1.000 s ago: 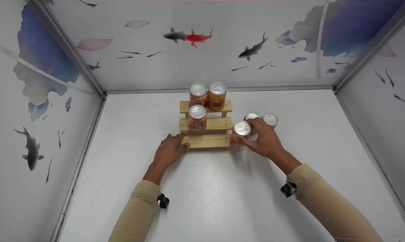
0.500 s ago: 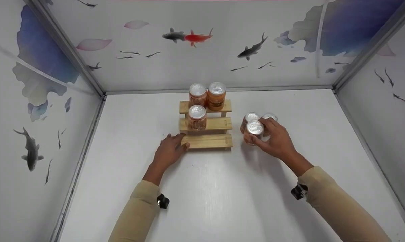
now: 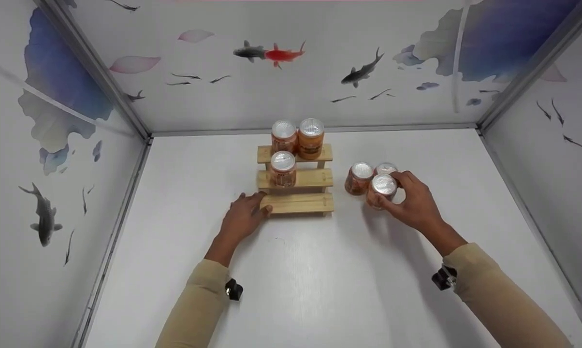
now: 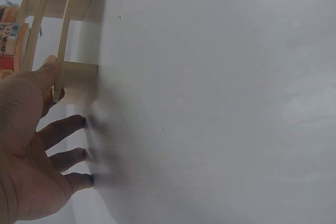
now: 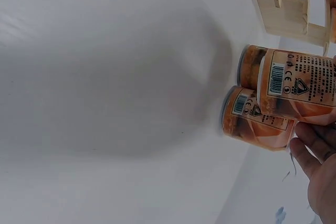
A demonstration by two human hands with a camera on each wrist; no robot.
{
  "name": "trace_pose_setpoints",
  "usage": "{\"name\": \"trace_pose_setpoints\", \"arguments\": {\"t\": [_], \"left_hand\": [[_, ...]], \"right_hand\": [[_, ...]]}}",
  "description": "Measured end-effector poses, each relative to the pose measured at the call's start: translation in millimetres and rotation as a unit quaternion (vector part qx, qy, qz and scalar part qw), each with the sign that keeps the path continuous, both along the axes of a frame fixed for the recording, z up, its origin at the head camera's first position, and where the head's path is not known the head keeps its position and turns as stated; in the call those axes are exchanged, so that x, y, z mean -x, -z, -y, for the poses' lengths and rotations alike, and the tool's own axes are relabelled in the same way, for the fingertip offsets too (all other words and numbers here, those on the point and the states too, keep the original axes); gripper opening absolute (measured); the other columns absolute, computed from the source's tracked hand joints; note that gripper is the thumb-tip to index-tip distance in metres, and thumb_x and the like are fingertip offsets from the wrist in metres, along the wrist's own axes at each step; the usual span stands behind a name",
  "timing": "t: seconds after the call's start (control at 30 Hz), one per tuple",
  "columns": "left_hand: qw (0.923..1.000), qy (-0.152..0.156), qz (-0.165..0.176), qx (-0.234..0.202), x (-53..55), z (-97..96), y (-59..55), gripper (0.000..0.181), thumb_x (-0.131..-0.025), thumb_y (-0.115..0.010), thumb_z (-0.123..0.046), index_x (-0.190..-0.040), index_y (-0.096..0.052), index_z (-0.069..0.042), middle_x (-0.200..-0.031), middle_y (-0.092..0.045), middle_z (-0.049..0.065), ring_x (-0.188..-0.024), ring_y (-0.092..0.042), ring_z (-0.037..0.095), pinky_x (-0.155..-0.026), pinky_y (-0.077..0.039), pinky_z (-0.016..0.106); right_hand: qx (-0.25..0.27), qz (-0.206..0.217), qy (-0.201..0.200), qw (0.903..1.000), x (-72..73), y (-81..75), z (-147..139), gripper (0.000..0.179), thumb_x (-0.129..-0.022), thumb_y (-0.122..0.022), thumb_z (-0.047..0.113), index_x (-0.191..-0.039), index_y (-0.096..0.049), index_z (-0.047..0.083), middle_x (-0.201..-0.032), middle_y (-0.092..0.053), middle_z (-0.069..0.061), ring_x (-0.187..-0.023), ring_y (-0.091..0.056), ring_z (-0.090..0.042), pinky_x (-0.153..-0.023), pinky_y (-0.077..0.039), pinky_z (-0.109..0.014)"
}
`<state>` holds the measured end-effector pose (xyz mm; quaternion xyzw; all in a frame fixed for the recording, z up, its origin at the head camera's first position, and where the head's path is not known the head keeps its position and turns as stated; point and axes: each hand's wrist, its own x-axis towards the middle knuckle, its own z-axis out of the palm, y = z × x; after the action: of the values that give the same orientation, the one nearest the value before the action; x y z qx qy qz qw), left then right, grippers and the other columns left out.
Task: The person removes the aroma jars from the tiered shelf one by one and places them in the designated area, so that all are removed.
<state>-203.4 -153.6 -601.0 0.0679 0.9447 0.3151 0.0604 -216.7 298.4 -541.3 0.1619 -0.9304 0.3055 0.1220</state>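
Note:
A three-step wooden rack stands on the white table. My left hand pinches the left end of its lowest step, the thumb above and the index finger below; the other fingers are spread. My right hand grips an orange-labelled can with a silver lid, right of the rack. In the right wrist view this held can looks raised off the table, overlapping two similar cans behind it, a left can and a right can.
Two cans stand on the rack's top step, a left one and a right one. One can stands at the left of the middle step. Fish-patterned panels, including a back wall, enclose the table.
My right hand has carried the can rightward, from beside the lowest step to in front of the two standing cans. The left hand stays on the rack.

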Motion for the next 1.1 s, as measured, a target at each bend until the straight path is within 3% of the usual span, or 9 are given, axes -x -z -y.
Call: {"name": "trace_pose_setpoints", "arguments": {"t": [0.5,0.93,1.1], "left_hand": [[0.9999,-0.001,0.004,0.009,0.3,-1.1,0.1,0.062,-0.113,-0.058,-0.054,-0.162,-0.058,-0.015,-0.165,-0.058,0.017,-0.161,-0.038,0.056,-0.127,-0.03,0.08],[1.0,-0.001,0.001,0.007,0.6,0.0,0.3,0.06,-0.113,-0.057,-0.054,-0.161,-0.058,-0.017,-0.164,-0.059,0.019,-0.16,-0.038,0.058,-0.128,-0.03,0.077],[1.0,-0.001,0.004,0.007,0.6,-0.4,0.4,0.06,-0.113,-0.057,-0.053,-0.162,-0.057,-0.018,-0.164,-0.058,0.019,-0.161,-0.038,0.057,-0.129,-0.03,0.077]], "right_hand": [[-0.01,0.0,0.021,0.9997,-3.1,4.7,-29.1,0.056,-0.091,-0.091,0.014,-0.135,-0.064,-0.008,-0.121,-0.07,-0.024,-0.11,-0.073,-0.041,-0.092,-0.06,-0.06],[-0.011,0.008,0.049,0.9987,6.5,12.9,-50.5,0.057,-0.093,-0.088,0.012,-0.137,-0.061,-0.012,-0.123,-0.068,-0.029,-0.112,-0.071,-0.046,-0.093,-0.059,-0.061],[-0.011,0.03,0.069,0.9971,9.6,13.9,-57.7,0.058,-0.097,-0.085,0.017,-0.14,-0.059,-0.012,-0.127,-0.066,-0.031,-0.115,-0.069,-0.048,-0.095,-0.056,-0.062]]}}
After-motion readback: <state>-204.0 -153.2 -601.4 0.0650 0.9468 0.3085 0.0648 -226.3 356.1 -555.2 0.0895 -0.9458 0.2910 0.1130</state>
